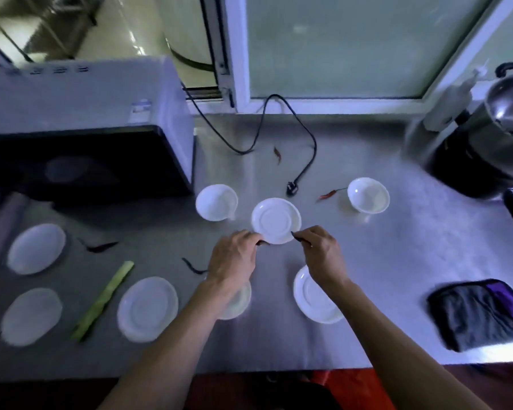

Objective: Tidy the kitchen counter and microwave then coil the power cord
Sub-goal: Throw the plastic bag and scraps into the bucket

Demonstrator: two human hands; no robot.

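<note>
A small white saucer point(276, 221) near the middle of the desk point(397, 261) is met at its near rim by both hands. A dark chilli is pinched in the curled fingers of the right hand point(323, 253); the left hand point(234, 258) is curled at the rim, though what it holds cannot be told. The scrap-clearing step is judged to be in hand. Next, loose chillies point(328, 195) and the green stalk point(104, 300) would be gathered, plates stacked, and the power cord point(293, 122), lying unplugged toward the back edge beside the microwave point(86, 128), left for coiling.
</note>
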